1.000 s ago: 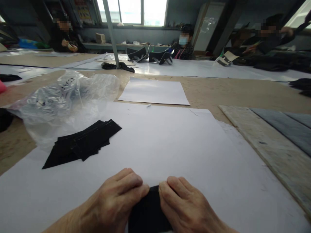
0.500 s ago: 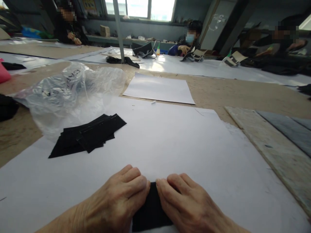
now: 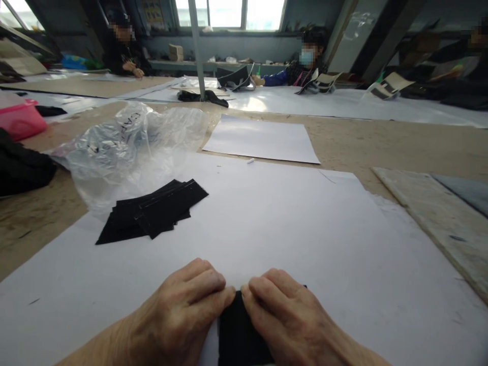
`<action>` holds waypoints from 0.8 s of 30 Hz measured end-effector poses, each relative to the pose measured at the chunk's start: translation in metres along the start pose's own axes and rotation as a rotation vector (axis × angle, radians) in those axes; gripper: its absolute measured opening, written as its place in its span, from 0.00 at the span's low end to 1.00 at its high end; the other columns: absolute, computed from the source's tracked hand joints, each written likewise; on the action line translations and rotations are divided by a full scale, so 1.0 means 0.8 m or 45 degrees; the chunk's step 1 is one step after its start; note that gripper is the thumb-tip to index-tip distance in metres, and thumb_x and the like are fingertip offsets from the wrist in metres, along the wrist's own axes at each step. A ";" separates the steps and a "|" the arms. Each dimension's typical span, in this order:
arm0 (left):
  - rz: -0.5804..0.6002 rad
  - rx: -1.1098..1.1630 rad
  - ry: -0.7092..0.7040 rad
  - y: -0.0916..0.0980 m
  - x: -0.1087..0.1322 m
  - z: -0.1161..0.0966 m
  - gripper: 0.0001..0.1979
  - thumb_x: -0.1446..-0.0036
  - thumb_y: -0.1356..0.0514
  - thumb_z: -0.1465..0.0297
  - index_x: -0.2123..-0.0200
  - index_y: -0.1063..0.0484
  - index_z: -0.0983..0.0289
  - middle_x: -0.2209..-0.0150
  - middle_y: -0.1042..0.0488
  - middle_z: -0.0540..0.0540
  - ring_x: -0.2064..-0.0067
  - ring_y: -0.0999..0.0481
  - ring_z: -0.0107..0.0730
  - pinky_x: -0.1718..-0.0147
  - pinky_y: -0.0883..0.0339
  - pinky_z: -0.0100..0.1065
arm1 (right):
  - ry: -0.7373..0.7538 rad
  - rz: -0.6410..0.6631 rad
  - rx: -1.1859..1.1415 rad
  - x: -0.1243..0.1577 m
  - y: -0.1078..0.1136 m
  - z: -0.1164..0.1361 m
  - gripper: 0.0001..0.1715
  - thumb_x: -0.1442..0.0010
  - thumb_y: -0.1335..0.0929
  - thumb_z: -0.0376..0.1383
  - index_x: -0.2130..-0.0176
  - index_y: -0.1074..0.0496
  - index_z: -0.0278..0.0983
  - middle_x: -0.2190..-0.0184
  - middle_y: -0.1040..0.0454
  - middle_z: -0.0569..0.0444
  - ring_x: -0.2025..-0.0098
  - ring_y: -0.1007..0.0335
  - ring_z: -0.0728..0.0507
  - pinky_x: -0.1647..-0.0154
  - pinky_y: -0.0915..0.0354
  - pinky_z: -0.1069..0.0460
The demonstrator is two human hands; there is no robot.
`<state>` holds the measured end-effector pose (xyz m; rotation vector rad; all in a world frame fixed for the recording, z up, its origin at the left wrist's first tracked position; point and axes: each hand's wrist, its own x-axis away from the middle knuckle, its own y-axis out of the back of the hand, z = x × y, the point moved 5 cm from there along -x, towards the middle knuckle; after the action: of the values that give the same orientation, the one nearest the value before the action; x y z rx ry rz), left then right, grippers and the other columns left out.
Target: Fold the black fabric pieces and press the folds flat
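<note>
A black fabric piece (image 3: 242,330) lies at the bottom centre on a large white sheet (image 3: 290,218). My left hand (image 3: 183,310) grips its far left edge, fingers curled and thumb pressed on the fabric. Close beside it, my right hand (image 3: 285,310) pinches the same far edge, with a dark corner of the fabric showing beyond its knuckles. Only a small gap separates the two thumbs. Up and to the left, several black fabric pieces (image 3: 152,211) lie in a loose, fanned pile.
Crumpled clear plastic (image 3: 129,147) lies behind the pile. A smaller white sheet (image 3: 263,138) is beyond the large one. At the right is a worn board (image 3: 430,213); at the left, a pink basket (image 3: 23,119) and dark cloth (image 3: 23,165). Three people sit across the tables.
The view has shifted left, so the surroundings appear farther right. The fabric now shows past my right hand's knuckles. Across the table, the masked person's arm has stretched out to the left.
</note>
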<state>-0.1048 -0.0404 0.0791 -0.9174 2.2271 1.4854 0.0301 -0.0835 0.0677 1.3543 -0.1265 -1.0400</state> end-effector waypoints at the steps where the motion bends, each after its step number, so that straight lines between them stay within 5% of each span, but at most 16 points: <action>1: 0.011 -0.019 -0.001 -0.001 0.001 -0.001 0.12 0.46 0.51 0.85 0.61 0.32 0.75 0.72 0.35 0.59 0.70 0.37 0.33 0.74 0.37 0.33 | -0.014 0.012 0.000 -0.001 0.000 0.000 0.14 0.38 0.44 0.25 0.61 0.31 0.27 0.67 0.33 0.45 0.68 0.43 0.44 0.70 0.40 0.49; 4: 0.034 -0.075 -0.018 -0.005 0.002 -0.003 0.10 0.45 0.51 0.83 0.63 0.32 0.76 0.73 0.35 0.59 0.70 0.37 0.34 0.74 0.37 0.34 | -0.025 0.026 -0.001 -0.003 0.001 0.000 0.16 0.37 0.45 0.26 0.57 0.32 0.26 0.67 0.33 0.46 0.67 0.42 0.44 0.70 0.39 0.49; 10: 0.046 -0.127 -0.046 -0.004 0.000 -0.006 0.09 0.41 0.53 0.81 0.69 0.34 0.72 0.75 0.36 0.58 0.72 0.38 0.32 0.76 0.39 0.33 | -0.038 0.063 -0.020 -0.004 -0.004 -0.002 0.16 0.36 0.45 0.27 0.66 0.32 0.31 0.67 0.33 0.49 0.67 0.42 0.44 0.69 0.41 0.49; 16: -0.098 -0.207 -0.064 0.008 0.016 -0.007 0.12 0.40 0.55 0.78 0.61 0.33 0.72 0.73 0.34 0.58 0.74 0.38 0.31 0.78 0.41 0.33 | -0.042 0.127 -0.043 -0.005 -0.005 -0.005 0.14 0.37 0.43 0.28 0.57 0.32 0.31 0.66 0.31 0.50 0.68 0.42 0.45 0.70 0.40 0.50; 24: 0.019 -0.347 -0.104 0.001 0.026 -0.010 0.13 0.40 0.56 0.75 0.65 0.33 0.70 0.79 0.39 0.53 0.79 0.42 0.29 0.82 0.49 0.32 | -0.022 0.134 -0.036 -0.009 -0.008 -0.008 0.16 0.39 0.42 0.28 0.52 0.34 0.32 0.67 0.31 0.52 0.70 0.42 0.46 0.73 0.41 0.50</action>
<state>-0.1199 -0.0546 0.0711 -0.8997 2.0109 1.8314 0.0267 -0.0728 0.0643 1.2997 -0.1931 -0.9619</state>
